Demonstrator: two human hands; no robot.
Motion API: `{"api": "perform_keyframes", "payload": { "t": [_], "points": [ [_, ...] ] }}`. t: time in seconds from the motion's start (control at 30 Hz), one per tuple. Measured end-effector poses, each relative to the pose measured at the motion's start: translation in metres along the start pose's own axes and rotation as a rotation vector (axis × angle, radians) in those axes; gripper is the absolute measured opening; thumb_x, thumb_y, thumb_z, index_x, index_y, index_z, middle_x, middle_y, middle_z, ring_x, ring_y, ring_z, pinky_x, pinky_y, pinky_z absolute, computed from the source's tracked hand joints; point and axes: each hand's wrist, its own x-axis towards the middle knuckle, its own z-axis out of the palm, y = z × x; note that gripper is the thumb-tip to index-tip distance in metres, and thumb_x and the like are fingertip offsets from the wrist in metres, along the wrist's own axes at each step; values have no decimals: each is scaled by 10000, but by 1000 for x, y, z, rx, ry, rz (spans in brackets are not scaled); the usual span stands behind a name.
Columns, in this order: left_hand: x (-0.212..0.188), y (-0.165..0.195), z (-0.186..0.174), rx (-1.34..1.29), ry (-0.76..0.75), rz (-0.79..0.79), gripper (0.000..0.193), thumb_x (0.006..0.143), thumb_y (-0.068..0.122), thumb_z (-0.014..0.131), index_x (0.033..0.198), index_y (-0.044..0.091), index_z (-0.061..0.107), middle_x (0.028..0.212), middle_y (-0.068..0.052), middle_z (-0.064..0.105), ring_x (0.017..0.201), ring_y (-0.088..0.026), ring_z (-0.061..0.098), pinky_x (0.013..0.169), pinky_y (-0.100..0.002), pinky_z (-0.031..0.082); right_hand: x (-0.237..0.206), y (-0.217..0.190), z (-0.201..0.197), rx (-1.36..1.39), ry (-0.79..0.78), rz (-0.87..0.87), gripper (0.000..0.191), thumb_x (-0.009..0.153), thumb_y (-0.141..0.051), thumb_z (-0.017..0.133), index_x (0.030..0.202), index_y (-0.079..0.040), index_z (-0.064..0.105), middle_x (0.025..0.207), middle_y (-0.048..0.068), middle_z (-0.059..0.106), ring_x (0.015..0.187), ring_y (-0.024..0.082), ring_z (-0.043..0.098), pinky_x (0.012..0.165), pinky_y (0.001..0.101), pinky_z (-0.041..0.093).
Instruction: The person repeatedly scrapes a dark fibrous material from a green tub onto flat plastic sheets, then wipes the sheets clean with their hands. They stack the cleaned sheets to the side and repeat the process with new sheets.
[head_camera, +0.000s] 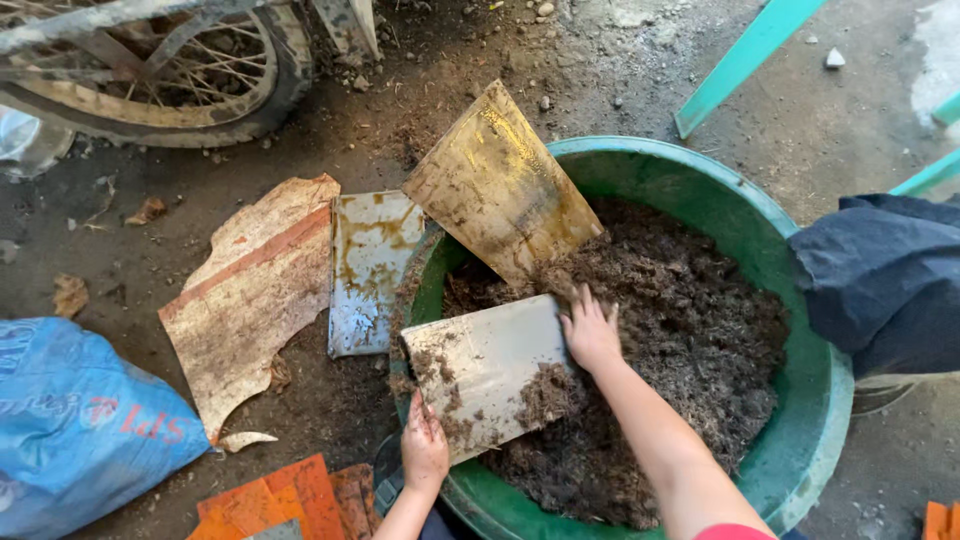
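Observation:
A large green basin (700, 180) holds dark crumbly soil (690, 320). A flat grey sheet (480, 360) lies tilted over the basin's near-left rim, with clumps of soil on it. My left hand (424, 450) grips the sheet's lower edge at the rim. My right hand (590, 330) presses on the sheet's right edge, fingers spread against the soil. A second, yellowish stained sheet (500, 185) leans into the basin from the far-left rim.
Two more worn sheets (260, 290) (368, 265) lie on the dirt ground left of the basin. A blue sack (70, 420) sits at lower left, orange pieces (280, 500) beside it. A wheel (150, 70) stands top left. A person's dark-clothed leg (880, 280) is at right.

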Motion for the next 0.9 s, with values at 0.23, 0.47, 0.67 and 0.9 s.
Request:
{"api": "perform_keyframes", "payload": {
  "t": [0.23, 0.47, 0.67, 0.9],
  "points": [
    [3, 12, -1, 1, -20, 5, 553, 979, 158, 498, 1505, 10, 410, 1247, -268, 658, 1045, -432, 671, 857, -463, 546, -80, 10, 22, 65, -116, 294, 716, 1030, -587, 299, 1629, -195, 307, 1601, 111, 444, 1448, 296, 453, 1219, 608, 291],
    [1, 17, -3, -11, 25, 168, 528, 981, 126, 499, 1478, -36, 423, 1231, -321, 652, 1037, -460, 669, 857, -485, 552, -172, -150, 33, 277, -36, -23, 773, 984, -542, 528, 1603, -274, 149, 1651, 290, -22, 1515, 478, -1, 1118, 735, 19],
    [-3, 18, -6, -27, -14, 141, 569, 948, 92, 507, 1497, -27, 418, 1279, -303, 638, 1102, -446, 660, 880, -456, 554, -130, -82, 36, 154, 103, 126, 567, 1069, -302, 370, 1616, -421, 277, 1721, 133, 96, 1583, 350, 91, 1266, 661, 4],
    [-5, 13, -3, -35, -3, 141, 549, 965, 91, 500, 1499, -4, 413, 1274, -271, 654, 1076, -411, 684, 857, -442, 563, -38, 52, -36, -329, -218, 91, 698, 1031, -590, 186, 1649, -326, 0, 1704, 52, 0, 1569, 306, -16, 1176, 748, 10]
  ]
}}
